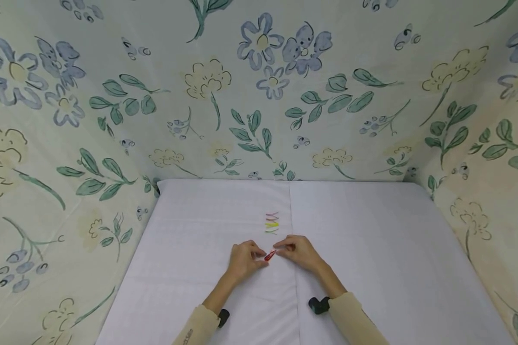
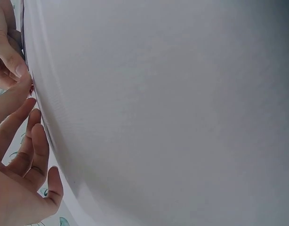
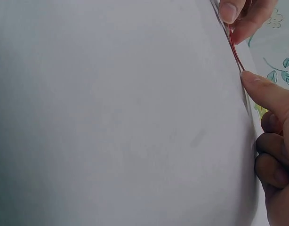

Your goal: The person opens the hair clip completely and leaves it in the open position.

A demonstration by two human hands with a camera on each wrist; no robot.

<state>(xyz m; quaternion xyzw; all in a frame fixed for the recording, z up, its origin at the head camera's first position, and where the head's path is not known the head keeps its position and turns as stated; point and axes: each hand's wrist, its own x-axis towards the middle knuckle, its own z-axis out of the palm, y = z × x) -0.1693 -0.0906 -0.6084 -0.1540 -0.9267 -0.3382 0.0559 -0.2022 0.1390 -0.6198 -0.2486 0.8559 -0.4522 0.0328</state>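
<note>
Between both hands is a small red snap hair clip (image 1: 269, 256), slanting over the white cloth. My left hand (image 1: 244, 260) pinches its lower left end between thumb and fingers. The thumb and forefinger of my right hand (image 1: 300, 253) hold the upper right end. From the right wrist view, the red hair clip (image 3: 235, 49) appears edge-on as two thin strands, stretched from the left fingertips to the right thumb (image 3: 262, 89). In the left wrist view the left hand (image 2: 22, 165) mostly covers it.
Just beyond the hands, several thin V-shaped clips (image 1: 272, 224) in pink, orange, yellow and green lie in a column. The white-covered table (image 1: 358, 230) has a seam near its middle. Floral fabric (image 1: 259, 110) hangs behind and at both sides.
</note>
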